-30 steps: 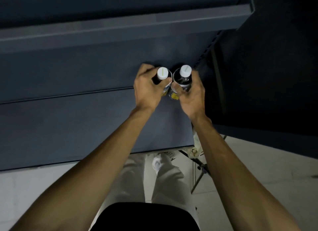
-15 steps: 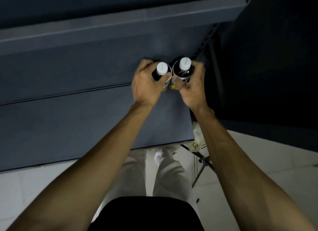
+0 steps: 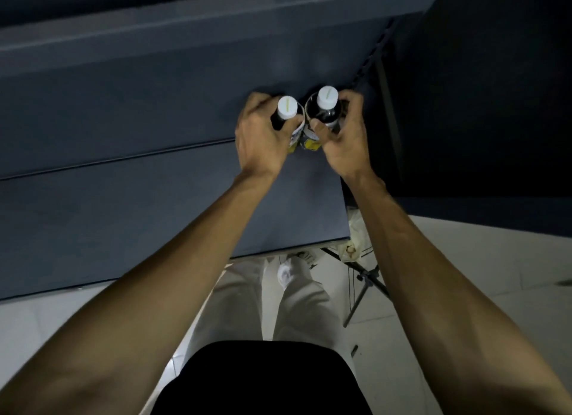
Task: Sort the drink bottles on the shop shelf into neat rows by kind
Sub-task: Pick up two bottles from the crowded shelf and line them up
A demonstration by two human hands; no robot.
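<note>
Dark round white-capped bottles (image 3: 325,112) in each hand's grip, touching.

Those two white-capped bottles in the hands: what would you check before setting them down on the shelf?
1. Left hand grips the left bottle: ok.
2. Right hand grips the right bottle: ok.
3. Caps on both: ok.
4. Same kind: both show white caps, dark contents and yellow on the labels, but the labels are mostly covered: cannot tell.
5. Free spot on the dark shelf beneath them: ok to the left; under the bottles, cannot tell.
6. Bottles touching the shelf already: cannot tell.
</note>
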